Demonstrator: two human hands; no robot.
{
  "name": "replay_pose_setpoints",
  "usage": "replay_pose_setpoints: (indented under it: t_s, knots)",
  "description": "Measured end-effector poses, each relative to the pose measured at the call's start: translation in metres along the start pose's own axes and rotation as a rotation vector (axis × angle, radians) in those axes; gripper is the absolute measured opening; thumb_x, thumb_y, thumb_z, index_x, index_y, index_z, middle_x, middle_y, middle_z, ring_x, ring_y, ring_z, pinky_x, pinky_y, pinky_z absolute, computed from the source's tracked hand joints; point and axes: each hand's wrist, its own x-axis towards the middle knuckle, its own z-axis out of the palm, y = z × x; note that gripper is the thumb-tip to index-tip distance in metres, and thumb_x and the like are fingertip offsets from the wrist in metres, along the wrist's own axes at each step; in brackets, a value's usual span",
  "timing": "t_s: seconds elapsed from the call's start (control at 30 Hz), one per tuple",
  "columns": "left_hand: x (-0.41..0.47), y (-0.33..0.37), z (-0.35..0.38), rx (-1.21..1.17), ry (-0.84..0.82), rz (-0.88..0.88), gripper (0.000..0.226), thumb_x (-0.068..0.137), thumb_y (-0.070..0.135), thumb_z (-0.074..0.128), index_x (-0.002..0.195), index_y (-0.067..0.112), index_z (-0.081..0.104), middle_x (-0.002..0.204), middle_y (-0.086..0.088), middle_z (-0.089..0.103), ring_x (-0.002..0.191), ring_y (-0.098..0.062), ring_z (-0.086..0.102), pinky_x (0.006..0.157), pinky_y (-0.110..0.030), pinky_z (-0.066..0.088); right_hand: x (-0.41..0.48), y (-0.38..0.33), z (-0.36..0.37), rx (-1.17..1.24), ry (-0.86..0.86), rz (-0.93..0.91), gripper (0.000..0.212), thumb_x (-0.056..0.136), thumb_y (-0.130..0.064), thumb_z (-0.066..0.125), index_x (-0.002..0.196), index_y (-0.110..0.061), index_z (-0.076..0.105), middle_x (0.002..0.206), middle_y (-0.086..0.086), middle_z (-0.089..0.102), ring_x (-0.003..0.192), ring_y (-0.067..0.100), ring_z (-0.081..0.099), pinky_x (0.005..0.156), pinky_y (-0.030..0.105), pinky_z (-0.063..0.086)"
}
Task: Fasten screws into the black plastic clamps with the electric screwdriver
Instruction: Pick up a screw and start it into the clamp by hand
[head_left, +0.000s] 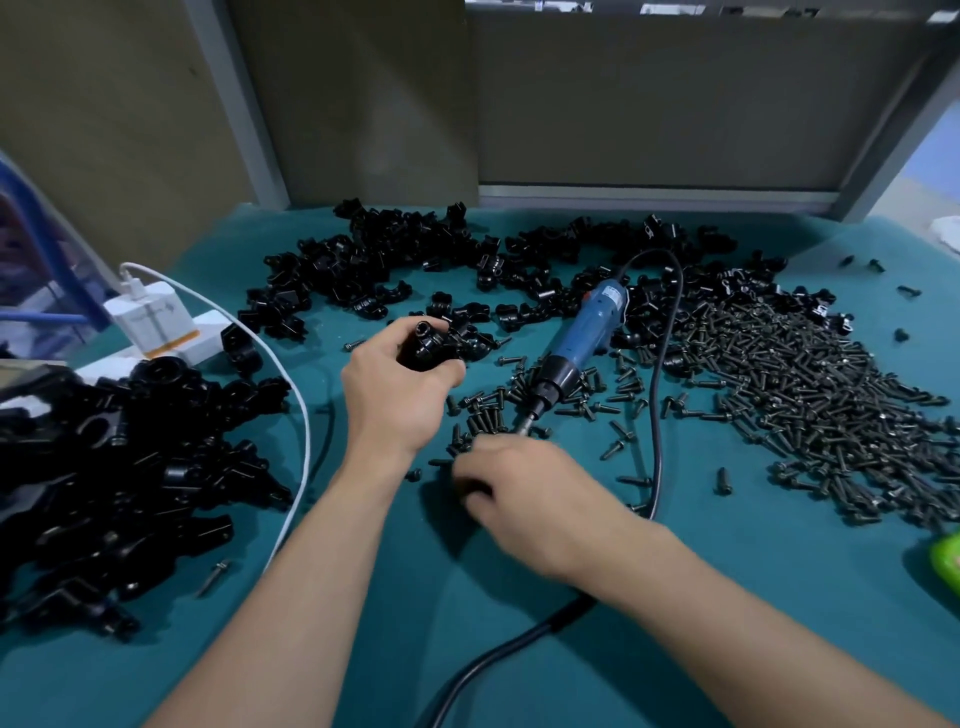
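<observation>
Open table (727, 597) lies at 5 to 6 o'clock. Clamp heaps (119, 467) crowd the 9 and 12 o'clock edges, and the screw pile (810, 389) fills 3 o'clock. We grip one clamp (428, 345) in the left hand (400, 384) at centre. The electric screwdriver (576, 343) lies on the table at 1 o'clock from the right hand (524, 493), its bit pointing at that hand. The right hand is blurred, so we cannot tell its grip.

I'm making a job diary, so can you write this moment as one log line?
left hand: grips black clamp | right hand: blurred, among loose screws | electric screwdriver: lying on mat
</observation>
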Motion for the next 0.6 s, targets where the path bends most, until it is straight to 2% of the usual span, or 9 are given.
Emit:
replay_pose_setpoints:
  t_s: [0.2, 0.3, 0.37, 0.47, 0.6]
  knots:
    - [-0.002, -0.007, 0.009, -0.032, -0.069, -0.023, 0.040, 0.075, 0.009, 0.083, 0.096, 0.042, 0.072, 0.081, 0.026, 0.072, 0.062, 0.005, 0.063, 0.054, -0.010, 0.048, -0.006, 0.018, -0.006, 0.018, 0.130, 0.025, 0.010, 0.093, -0.018, 0.067, 0.098, -0.025, 0.073, 0.091, -0.013, 0.063, 0.092, 0.014, 0.059, 0.089, 0.036, 0.052]
    - [0.000, -0.010, 0.011, -0.189, -0.143, -0.065, 0.044, 0.079, 0.004, 0.081, 0.105, 0.038, 0.071, 0.092, 0.012, 0.073, 0.078, -0.003, 0.066, 0.070, -0.022, 0.055, 0.001, 0.020, -0.016, 0.268, 0.410, 0.135, 0.011, 0.090, -0.021, 0.075, 0.096, -0.031, 0.076, 0.089, -0.018, 0.070, 0.084, 0.003, 0.065, 0.081, 0.021, 0.054]
    - [0.002, -0.008, 0.011, -0.363, -0.223, -0.107, 0.041, 0.078, 0.005, 0.080, 0.107, 0.033, 0.071, 0.100, 0.002, 0.068, 0.080, -0.014, 0.063, 0.069, -0.028, 0.054, 0.015, 0.025, -0.033, 0.374, 0.532, 0.250, 0.016, 0.091, -0.020, 0.075, 0.100, -0.033, 0.076, 0.084, -0.019, 0.071, 0.080, 0.002, 0.065, 0.074, 0.013, 0.052]
    - [0.002, -0.009, 0.011, -0.468, -0.337, -0.130, 0.039, 0.076, 0.011, 0.076, 0.108, 0.031, 0.073, 0.098, -0.006, 0.064, 0.076, -0.017, 0.059, 0.067, -0.033, 0.052, 0.037, 0.032, -0.059, 0.456, 0.465, 0.291, 0.019, 0.092, -0.017, 0.076, 0.101, -0.034, 0.076, 0.086, -0.018, 0.073, 0.083, -0.003, 0.068, 0.076, 0.011, 0.054]
    - [0.007, -0.011, 0.007, -0.493, -0.429, -0.119, 0.040, 0.079, 0.010, 0.076, 0.115, 0.027, 0.073, 0.098, -0.005, 0.066, 0.077, -0.014, 0.060, 0.065, -0.028, 0.053, 0.052, 0.036, -0.065, 0.410, 0.340, 0.294, 0.020, 0.094, -0.019, 0.074, 0.094, -0.038, 0.075, 0.082, -0.016, 0.072, 0.078, -0.001, 0.068, 0.072, 0.015, 0.054]
